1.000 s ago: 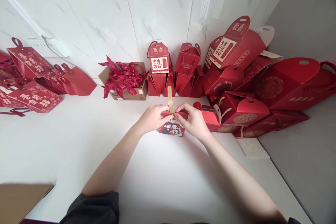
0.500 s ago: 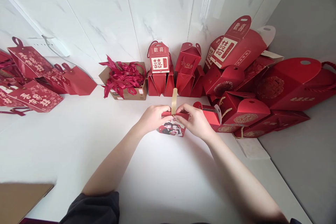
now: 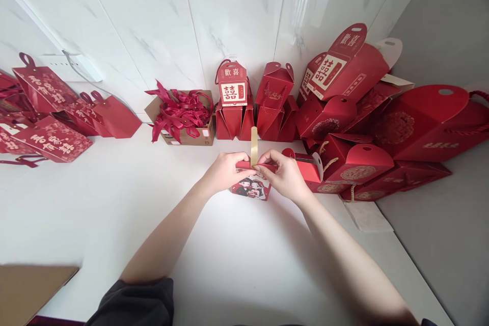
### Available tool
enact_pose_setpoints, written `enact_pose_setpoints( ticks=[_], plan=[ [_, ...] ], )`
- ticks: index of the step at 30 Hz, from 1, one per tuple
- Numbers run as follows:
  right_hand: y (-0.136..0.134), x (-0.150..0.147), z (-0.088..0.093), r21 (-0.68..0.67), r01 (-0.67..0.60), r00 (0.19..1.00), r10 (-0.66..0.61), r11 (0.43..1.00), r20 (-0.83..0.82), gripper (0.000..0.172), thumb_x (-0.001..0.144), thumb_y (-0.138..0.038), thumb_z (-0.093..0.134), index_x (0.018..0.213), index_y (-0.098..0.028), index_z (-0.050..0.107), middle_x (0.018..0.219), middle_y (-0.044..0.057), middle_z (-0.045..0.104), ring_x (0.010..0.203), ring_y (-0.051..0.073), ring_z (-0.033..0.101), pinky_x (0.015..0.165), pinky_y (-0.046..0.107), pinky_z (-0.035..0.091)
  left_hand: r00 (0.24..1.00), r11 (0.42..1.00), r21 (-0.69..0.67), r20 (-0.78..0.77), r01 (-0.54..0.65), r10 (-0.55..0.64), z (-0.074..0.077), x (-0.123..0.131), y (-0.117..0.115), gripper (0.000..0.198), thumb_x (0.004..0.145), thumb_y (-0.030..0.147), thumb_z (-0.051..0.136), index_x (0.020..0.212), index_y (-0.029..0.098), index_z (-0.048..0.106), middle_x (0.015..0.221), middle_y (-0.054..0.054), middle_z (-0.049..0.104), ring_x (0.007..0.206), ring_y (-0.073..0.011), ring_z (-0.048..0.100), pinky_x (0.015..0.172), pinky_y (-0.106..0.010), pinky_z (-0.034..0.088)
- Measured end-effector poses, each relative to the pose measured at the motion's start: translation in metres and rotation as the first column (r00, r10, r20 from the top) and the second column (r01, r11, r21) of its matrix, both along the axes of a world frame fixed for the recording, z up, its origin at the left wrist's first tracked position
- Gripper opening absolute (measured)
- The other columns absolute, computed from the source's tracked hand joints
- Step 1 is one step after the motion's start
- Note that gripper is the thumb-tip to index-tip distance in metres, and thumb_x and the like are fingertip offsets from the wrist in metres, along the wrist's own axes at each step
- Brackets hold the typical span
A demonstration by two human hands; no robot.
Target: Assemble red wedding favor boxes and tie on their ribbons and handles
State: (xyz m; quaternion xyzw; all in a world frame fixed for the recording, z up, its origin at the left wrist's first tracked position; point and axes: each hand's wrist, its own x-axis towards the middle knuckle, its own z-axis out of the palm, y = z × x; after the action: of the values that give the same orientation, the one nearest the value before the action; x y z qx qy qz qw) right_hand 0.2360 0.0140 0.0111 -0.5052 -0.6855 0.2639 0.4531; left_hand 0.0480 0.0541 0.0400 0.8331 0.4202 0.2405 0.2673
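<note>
A small red gift box (image 3: 250, 188) printed with a cartoon bride and groom stands on the white table between my hands. From its top edge a gold strap (image 3: 254, 145) sticks up, its lower end between my fingertips. My left hand (image 3: 228, 170) pinches the box's top on the left, thumb in front and fingers behind. On the other side my right hand (image 3: 283, 173) pinches the same top edge close to the strap's base. The fingers hide how the strap is joined to the box.
Behind stands a cardboard box (image 3: 191, 136) full of dark red ribbons, beside upright red boxes (image 3: 231, 119). Stacked red gift boxes (image 3: 357, 163) crowd the right side. More red bags (image 3: 53, 137) lie at the left. A brown cardboard piece (image 3: 34, 288) lies at front left.
My fingers have shifted very slightly at the top of the gift box. Both hands keep their pinch, and the box stays in place.
</note>
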Motion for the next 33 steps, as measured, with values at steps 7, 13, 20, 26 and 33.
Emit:
enact_pose_setpoints(
  ticks=[7,13,20,26,33],
  plan=[
    [-0.006,0.002,0.01,-0.074,-0.094,0.995,0.092,0.993,-0.038,0.007,0.086,-0.027,0.059,0.084,-0.021,0.062,0.081,0.0,0.069,0.07,0.014,0.063,0.064,0.026,0.047,0.996,0.994,-0.069,0.046,0.085,-0.082,0.005,-0.005,0.003,0.022,0.08,0.037,0.064,0.074,0.016,0.065,0.07,0.002,0.062,0.069,-0.0132,0.056,0.063,-0.023,0.04],
    [-0.01,0.003,0.018,-0.14,-0.226,0.973,0.216,0.964,-0.085,0.016,0.092,-0.031,0.051,0.094,-0.021,0.062,0.082,0.001,0.071,0.073,0.015,0.065,0.066,0.026,0.05,0.979,0.971,-0.132,0.056,0.199,-0.194,0.016,-0.016,0.007,0.021,0.077,0.038,0.068,0.08,0.017,0.07,0.087,-0.004,0.066,0.084,-0.0188,0.06,0.068,-0.026,0.047],
    [-0.008,-0.004,0.01,-0.006,-0.24,0.971,0.24,0.971,-0.015,0.01,0.089,-0.022,0.053,0.094,-0.021,0.061,0.096,0.004,0.069,0.083,0.017,0.066,0.071,0.03,0.052,0.948,0.873,-0.371,0.151,0.317,-0.28,0.017,-0.021,0.01,0.023,0.075,0.038,0.071,0.086,0.018,0.068,0.103,-0.007,0.06,0.093,-0.0198,0.062,0.066,-0.026,0.054],
    [-0.007,-0.001,0.008,0.077,-0.312,0.95,0.31,0.947,0.039,0.008,0.088,-0.021,0.057,0.095,-0.022,0.062,0.092,0.003,0.067,0.081,0.015,0.064,0.075,0.03,0.051,0.949,0.837,-0.448,0.174,0.313,-0.262,0.015,-0.022,0.01,0.028,0.075,0.037,0.071,0.092,0.017,0.064,0.098,-0.005,0.062,0.091,-0.0201,0.064,0.064,-0.027,0.053],
    [-0.005,-0.003,0.006,0.052,-0.353,0.935,0.351,0.934,0.052,0.009,0.09,-0.018,0.052,0.091,-0.022,0.061,0.089,0.002,0.064,0.081,0.014,0.06,0.068,0.025,0.047,0.947,0.84,-0.437,0.153,0.321,-0.282,0.017,-0.022,0.01,0.028,0.076,0.037,0.07,0.093,0.017,0.061,0.1,-0.005,0.063,0.092,-0.0195,0.064,0.071,-0.03,0.053]
  ],
)
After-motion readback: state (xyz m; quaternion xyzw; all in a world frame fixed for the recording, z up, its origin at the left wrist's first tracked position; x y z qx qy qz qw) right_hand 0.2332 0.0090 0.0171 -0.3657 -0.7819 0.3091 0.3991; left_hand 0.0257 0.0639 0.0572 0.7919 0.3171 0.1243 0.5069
